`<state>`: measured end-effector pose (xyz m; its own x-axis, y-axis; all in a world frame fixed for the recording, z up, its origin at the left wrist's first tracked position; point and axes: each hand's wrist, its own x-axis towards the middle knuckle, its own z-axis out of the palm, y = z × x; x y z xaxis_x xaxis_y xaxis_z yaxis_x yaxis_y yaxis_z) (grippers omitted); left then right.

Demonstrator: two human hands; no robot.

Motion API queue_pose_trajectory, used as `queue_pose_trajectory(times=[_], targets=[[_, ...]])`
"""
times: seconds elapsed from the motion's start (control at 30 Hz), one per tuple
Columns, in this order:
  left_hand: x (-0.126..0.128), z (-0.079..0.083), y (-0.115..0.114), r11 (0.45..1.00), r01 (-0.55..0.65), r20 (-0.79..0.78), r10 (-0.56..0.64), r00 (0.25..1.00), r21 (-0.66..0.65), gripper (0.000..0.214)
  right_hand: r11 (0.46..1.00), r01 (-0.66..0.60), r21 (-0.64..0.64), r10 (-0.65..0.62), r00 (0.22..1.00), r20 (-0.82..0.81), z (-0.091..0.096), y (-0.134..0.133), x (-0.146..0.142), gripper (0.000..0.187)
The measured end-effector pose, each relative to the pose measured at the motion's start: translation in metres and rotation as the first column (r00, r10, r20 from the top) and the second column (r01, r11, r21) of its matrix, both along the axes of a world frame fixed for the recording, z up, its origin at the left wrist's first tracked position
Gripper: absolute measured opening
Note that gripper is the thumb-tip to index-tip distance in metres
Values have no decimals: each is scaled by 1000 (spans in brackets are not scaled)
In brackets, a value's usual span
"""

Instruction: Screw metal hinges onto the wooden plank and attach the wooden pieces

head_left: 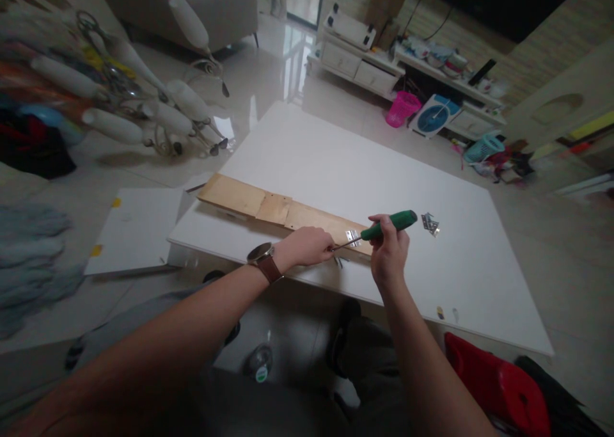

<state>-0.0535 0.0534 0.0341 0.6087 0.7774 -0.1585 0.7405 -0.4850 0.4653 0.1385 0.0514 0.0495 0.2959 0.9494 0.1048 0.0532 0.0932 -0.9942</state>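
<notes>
My right hand (pixel 389 258) is wrapped round the green handle of a screwdriver (pixel 391 224), whose shaft points left and down. The fingers of my left hand (pixel 309 245) are pinched together at the screwdriver's tip, hiding whatever is between them. Beneath both hands lies a long wooden board (pixel 235 194) with a patched joint along its length. A metal hinge (pixel 353 237) sits on the board beside the shaft. The board rests on a large white panel (pixel 326 149). To the right of my right hand, several loose metal hinges (pixel 430 224) lie in a pile.
Small dark pieces (pixel 340 263) lie by the board's near side. A second white panel (pixel 139 226) is at the left. A red stool-like object (pixel 496 382) stands at the lower right, and a plastic bottle (pixel 259 362) is on the floor. A lamp with white shades (pixel 165 114) lies beyond.
</notes>
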Motion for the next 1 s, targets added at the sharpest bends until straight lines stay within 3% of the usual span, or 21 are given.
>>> queue_pose_trajectory(times=[0.2,0.37,0.6,0.73,1.0], targets=[[-4,2,7,997,-72,103,73,992,-16,27,998,61,30,-61,998,-11,-1,3,3,44],[3,-3,13,981,-185,177,173,969,54,24,994,102,50,-105,992,67,1,1,6,46],[27,-22,16,963,4,227,-68,972,271,30,986,163,30,-165,979,122,6,-2,7,47],[37,-29,15,942,95,226,-174,958,322,38,981,192,24,-194,969,151,4,-2,12,48],[33,-32,12,928,78,118,-129,985,363,15,969,249,-5,-247,965,89,0,-1,18,44]])
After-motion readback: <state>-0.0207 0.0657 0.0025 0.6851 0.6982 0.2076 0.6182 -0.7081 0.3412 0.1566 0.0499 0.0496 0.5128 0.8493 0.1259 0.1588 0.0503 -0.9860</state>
